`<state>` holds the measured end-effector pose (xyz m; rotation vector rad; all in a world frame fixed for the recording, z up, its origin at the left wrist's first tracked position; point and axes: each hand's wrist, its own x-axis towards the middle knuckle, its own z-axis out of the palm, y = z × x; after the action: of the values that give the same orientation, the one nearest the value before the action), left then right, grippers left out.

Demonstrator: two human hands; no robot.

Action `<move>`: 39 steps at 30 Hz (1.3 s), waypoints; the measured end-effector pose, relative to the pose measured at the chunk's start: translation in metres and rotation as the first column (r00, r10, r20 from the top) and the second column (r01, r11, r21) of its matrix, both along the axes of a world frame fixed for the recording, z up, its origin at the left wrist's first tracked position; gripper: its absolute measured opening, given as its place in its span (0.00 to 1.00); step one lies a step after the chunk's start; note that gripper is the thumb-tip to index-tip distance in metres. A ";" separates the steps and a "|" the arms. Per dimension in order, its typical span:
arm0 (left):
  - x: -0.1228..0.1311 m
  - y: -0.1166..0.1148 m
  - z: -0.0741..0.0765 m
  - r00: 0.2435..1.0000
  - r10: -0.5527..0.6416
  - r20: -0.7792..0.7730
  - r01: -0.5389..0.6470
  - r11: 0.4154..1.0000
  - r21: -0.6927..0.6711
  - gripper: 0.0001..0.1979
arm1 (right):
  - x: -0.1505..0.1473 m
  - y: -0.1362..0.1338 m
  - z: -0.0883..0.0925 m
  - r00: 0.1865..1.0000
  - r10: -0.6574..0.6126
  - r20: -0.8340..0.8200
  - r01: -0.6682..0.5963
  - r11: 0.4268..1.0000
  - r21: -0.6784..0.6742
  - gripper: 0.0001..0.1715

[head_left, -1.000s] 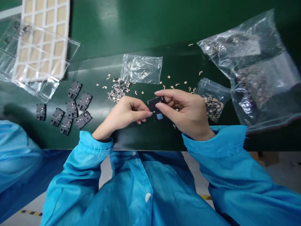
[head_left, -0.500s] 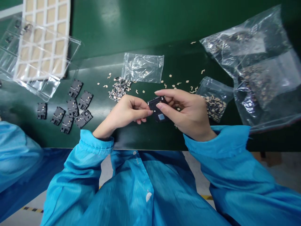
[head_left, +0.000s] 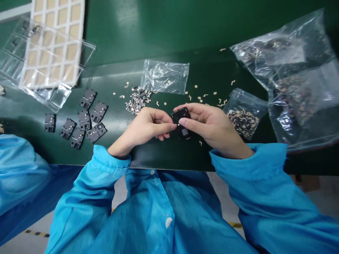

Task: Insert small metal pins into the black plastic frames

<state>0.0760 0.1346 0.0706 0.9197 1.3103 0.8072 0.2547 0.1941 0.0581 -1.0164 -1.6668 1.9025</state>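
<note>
My right hand [head_left: 209, 125] grips a small black plastic part [head_left: 184, 113], its thumb across the face and its fingers behind. A small grey square shows on the part's lower half. My left hand [head_left: 152, 127] is closed in a pinch, thumb tip against the part's left edge; whatever lies between its fingertips is hidden. Behind the left hand is a heap of tiny metal pieces [head_left: 138, 100]. Several similar black plastic parts [head_left: 84, 120] lie on the table to the left.
A flat clear bag [head_left: 165, 77] lies behind my hands. On the right are a small bag of tiny pieces [head_left: 245, 121] and a large clear bag [head_left: 299, 88]. A compartment tray [head_left: 53, 49] and clear plastic tray [head_left: 62, 100] lie far left. Another person's blue sleeve [head_left: 21, 165] is at left.
The whole view has shifted slightly, with table items appearing further right. The black part is tilted a little differently in my right hand, and its square looks greyer. Both hands keep their hold.
</note>
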 end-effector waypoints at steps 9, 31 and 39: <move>0.001 0.001 0.001 0.998 0.025 0.066 -0.025 1.000 -0.009 0.06 | -0.005 0.000 0.004 0.999 0.045 -0.019 -0.047 0.994 -0.097 0.20; -0.002 0.003 -0.003 0.993 -0.057 0.104 0.065 0.995 -0.079 0.08 | -0.005 -0.008 0.003 0.992 0.111 -0.063 -0.117 0.988 -0.096 0.16; -0.003 0.001 -0.001 0.993 -0.071 0.094 0.079 0.993 -0.083 0.06 | -0.003 -0.008 0.004 0.997 0.078 -0.020 -0.079 0.995 -0.058 0.07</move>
<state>0.0729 0.1359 0.0700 0.8487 1.2149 0.7196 0.2514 0.1866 0.0619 -0.9662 -1.6726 2.0160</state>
